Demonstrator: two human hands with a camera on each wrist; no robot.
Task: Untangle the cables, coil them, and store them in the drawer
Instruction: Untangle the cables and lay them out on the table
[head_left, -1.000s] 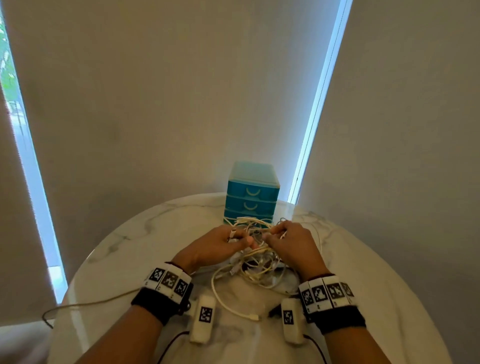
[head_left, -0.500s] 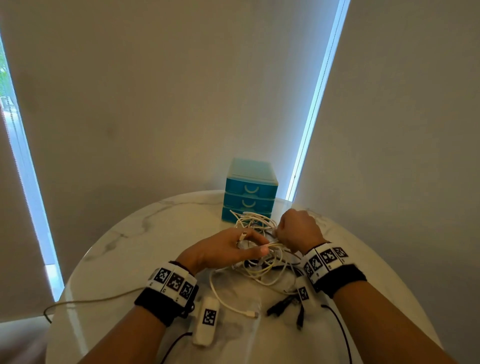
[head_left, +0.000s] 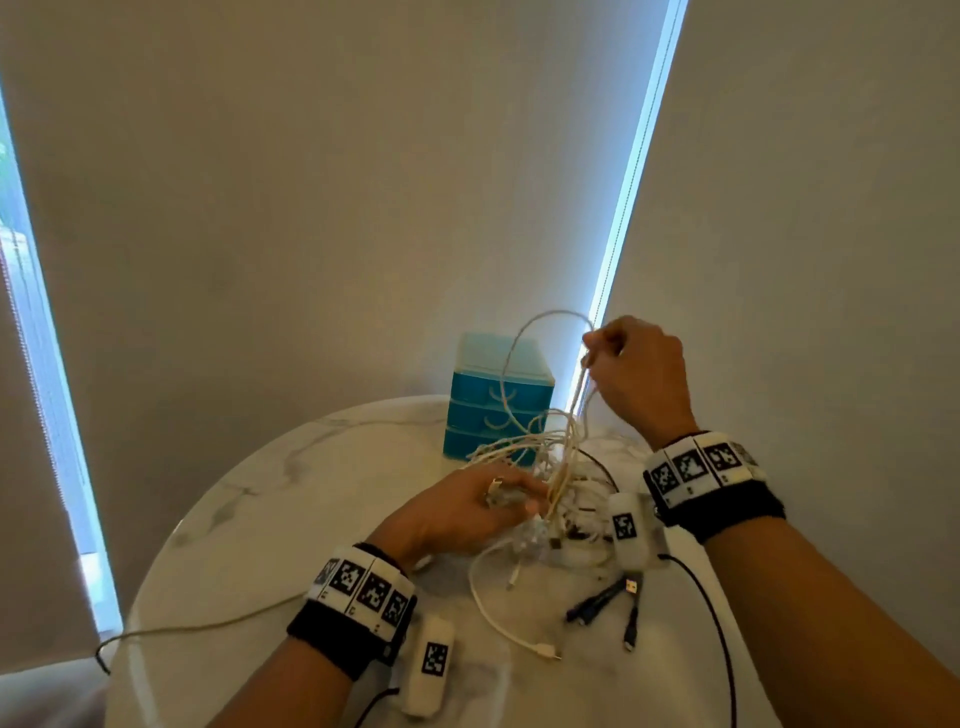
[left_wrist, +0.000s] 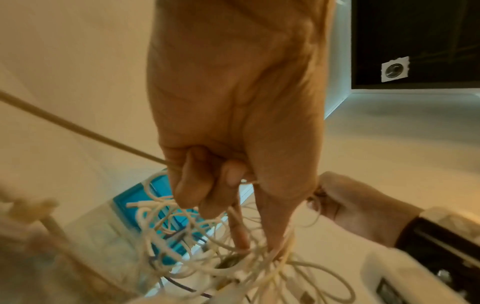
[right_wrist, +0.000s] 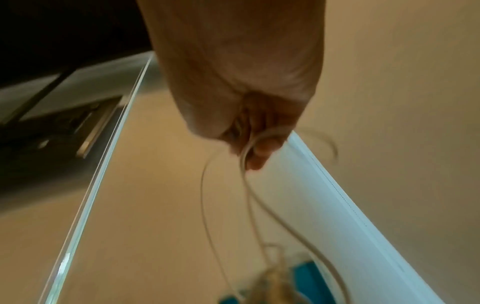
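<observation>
A tangle of white cables (head_left: 545, 467) lies on the round marble table (head_left: 291, 499), in front of a small blue drawer unit (head_left: 498, 395). My left hand (head_left: 467, 512) holds the tangle down, fingers curled into the strands (left_wrist: 207, 191). My right hand (head_left: 631, 371) is raised above the table to the right of the drawers and pinches a white cable loop (head_left: 540, 332) pulled up from the tangle. In the right wrist view the fingers (right_wrist: 255, 152) grip that thin cable (right_wrist: 259, 205). All three drawers look closed.
Black cables with plugs (head_left: 608, 603) and a white cable end (head_left: 543, 649) lie near the front of the table. One beige cable (head_left: 197, 629) trails off the left edge. Walls and blinds stand close behind the table.
My right hand has risen up and to the right from the tangle, drawing a cable loop high above the table. The left hand stays on the tangle.
</observation>
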